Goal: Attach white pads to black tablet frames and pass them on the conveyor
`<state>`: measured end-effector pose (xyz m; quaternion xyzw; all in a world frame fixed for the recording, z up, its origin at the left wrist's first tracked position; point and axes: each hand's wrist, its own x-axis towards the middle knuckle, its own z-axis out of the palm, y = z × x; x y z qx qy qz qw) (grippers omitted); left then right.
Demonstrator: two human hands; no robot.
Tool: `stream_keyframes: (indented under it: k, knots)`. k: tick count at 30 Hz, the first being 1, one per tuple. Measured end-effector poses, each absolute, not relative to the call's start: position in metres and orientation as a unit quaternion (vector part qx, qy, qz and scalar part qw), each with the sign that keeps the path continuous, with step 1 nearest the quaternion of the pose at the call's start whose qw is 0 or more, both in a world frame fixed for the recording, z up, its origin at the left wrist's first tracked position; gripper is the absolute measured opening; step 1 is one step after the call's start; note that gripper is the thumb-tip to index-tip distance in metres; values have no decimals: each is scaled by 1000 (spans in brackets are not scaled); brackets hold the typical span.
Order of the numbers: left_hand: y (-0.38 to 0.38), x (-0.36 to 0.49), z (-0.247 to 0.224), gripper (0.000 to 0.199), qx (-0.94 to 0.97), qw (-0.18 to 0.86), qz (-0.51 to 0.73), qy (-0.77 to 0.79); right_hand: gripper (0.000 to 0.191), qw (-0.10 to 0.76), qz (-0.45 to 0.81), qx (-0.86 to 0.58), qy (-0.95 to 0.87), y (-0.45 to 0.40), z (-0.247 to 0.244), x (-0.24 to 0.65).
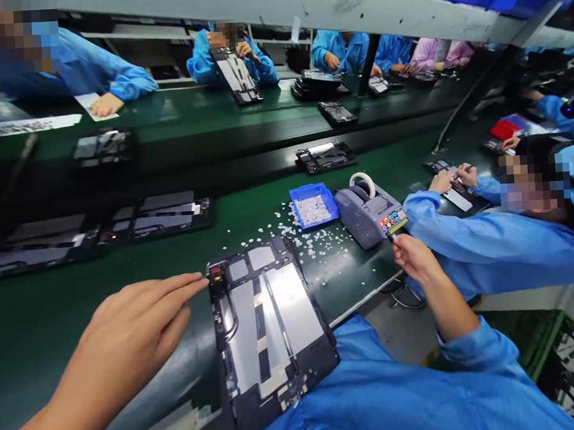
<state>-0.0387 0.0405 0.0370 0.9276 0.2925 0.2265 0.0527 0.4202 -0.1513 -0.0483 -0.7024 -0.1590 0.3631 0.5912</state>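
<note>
An opened tablet (pixel 296 307) with silver battery panels lies at the bench's front edge, close to my body. My left hand (pixel 134 326) is beside its upper left corner, fingers stretched out and fingertips at the tablet's edge; nothing is in it. To the right, my right hand (pixel 413 256) is at the front of a grey tape dispenser (pixel 364 214) with a white tape roll on top. Its fingers are pinched at the dispenser's outlet; what they hold is too small to make out.
A blue tray (pixel 334 206) of small white pieces stands left of the dispenser, with more pieces scattered around it. Several opened tablets (pixel 162 215) lie on the green bench (pixel 249 220). A co-worker's blue sleeve (pixel 485 243) is close on the right. A metal beam (pixel 267 11) crosses above.
</note>
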Motion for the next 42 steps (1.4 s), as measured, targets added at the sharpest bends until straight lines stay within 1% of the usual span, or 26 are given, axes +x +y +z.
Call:
stream_keyframes:
  k: [3, 6, 10, 12, 14, 15, 17, 20, 23, 25, 27, 30, 36, 42]
  knots:
    - [17, -27, 47, 26, 885, 151, 273, 346, 42, 595, 379, -679, -206, -150, -27, 380]
    - [-4, 4, 52, 19, 842, 277, 275, 371, 36, 572, 400, -643, -317, -127, -1, 331]
    - [-11, 46, 49, 33, 730, 492, 289, 376, 32, 516, 445, -572, -457, -82, 28, 264]
    - [-7, 53, 46, 27, 668, 561, 318, 372, 30, 488, 453, -541, -515, -66, 35, 238]
    - [-3, 47, 44, 15, 629, 586, 343, 378, 28, 458, 456, -519, -559, -54, 37, 222]
    - [0, 40, 44, 13, 620, 581, 356, 388, 27, 443, 455, -514, -577, -48, 37, 218]
    - [7, 21, 45, 13, 624, 539, 382, 417, 26, 411, 419, -519, -622, -37, 33, 217]
    - [19, -11, 46, 11, 697, 422, 373, 444, 26, 337, 260, -534, -731, -16, 24, 225]
    - [27, -29, 42, 11, 831, 272, 268, 404, 31, 235, 95, -494, -832, 5, 14, 231]
    - [28, -30, 37, 12, 894, 176, 195, 363, 34, 183, 26, -458, -869, 15, 8, 231]
    - [28, -25, 31, 14, 923, 112, 146, 339, 35, 155, -18, -431, -889, 21, 4, 231]
    - [27, -17, 27, 18, 932, 82, 114, 333, 34, 128, -49, -404, -904, 25, 1, 232]
    - [32, -16, 36, 17, 926, 110, 116, 342, 30, 100, -96, -369, -919, 23, 6, 233]
    - [34, -18, 32, 17, 942, 36, 57, 328, 28, 103, -107, -357, -922, 23, 3, 232]
